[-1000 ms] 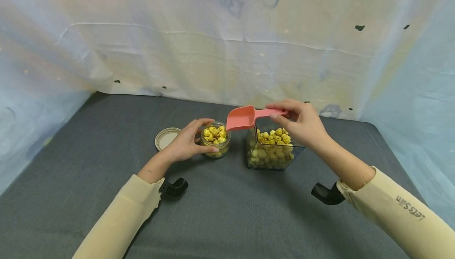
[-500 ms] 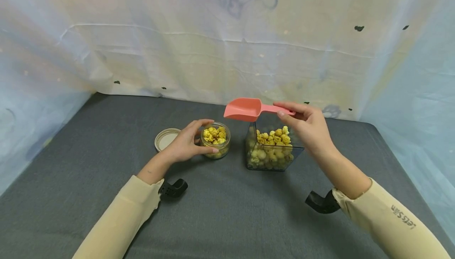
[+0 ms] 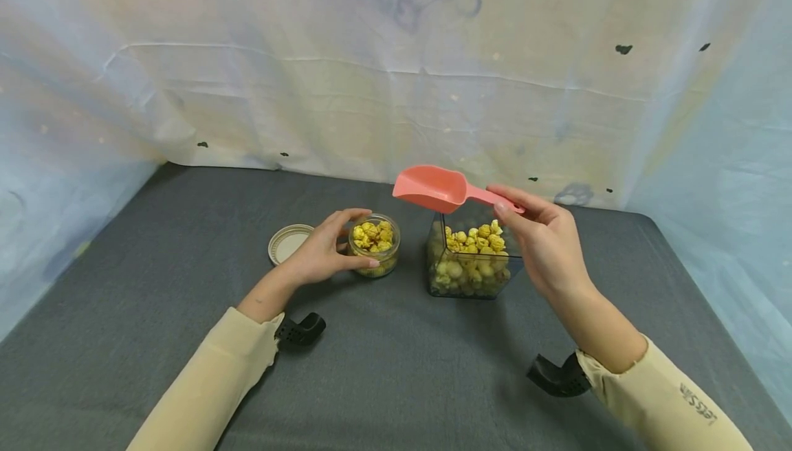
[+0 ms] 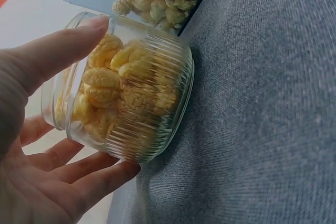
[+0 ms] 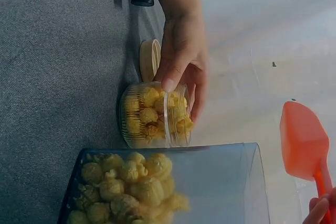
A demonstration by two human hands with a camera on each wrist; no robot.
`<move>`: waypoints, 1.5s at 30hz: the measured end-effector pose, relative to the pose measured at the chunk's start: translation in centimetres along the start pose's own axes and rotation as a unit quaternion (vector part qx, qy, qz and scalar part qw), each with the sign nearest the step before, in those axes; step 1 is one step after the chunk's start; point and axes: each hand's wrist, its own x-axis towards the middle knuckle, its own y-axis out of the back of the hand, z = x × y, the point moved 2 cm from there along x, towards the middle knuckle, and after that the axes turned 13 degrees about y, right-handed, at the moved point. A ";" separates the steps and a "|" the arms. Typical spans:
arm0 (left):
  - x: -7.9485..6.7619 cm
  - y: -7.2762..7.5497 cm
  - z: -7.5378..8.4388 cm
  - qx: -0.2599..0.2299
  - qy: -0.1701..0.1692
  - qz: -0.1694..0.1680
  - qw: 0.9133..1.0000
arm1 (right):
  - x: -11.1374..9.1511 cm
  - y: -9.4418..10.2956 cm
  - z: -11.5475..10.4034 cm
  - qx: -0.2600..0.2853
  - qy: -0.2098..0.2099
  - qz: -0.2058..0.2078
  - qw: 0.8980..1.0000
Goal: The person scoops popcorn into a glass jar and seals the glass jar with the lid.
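A small ribbed glass jar (image 4: 163,85) full of yellow popcorn (image 3: 371,235) stands on the dark cloth in the head view. My left hand (image 3: 318,251) holds it from the left, thumb on the near side near the rim and fingers around the far side. My right hand (image 3: 551,241) pinches the handle of a coral-pink scoop (image 3: 433,187), held above the far side of a clear bin. No popcorn shows in the scoop's bowl. That square bin (image 3: 470,284) is partly filled with popcorn and stands to the right of the jar.
A round pale lid (image 3: 284,245) lies on the cloth just left of the jar, partly behind my left hand. A dark grey cloth (image 3: 383,368) covers the table. Behind it hangs a pale patterned curtain (image 3: 371,93).
My right hand has drawn back to the right and toward me. The scoop rose away from beside the jar and turned. My left hand and the jar stay in place.
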 end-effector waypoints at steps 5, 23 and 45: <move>0.0 0.0 -0.1 0.000 -0.003 0.000 1.000 | -0.5 0.6 -0.1 0.022 0.028 0.017 0.999; 0.3 0.0 -0.1 -0.007 -0.007 -0.017 1.000 | -2.0 4.3 0.4 -0.018 0.041 0.036 0.998; 0.3 0.1 -0.5 -0.005 -0.007 -0.014 1.000 | -2.7 6.4 0.9 -0.111 0.008 0.037 0.993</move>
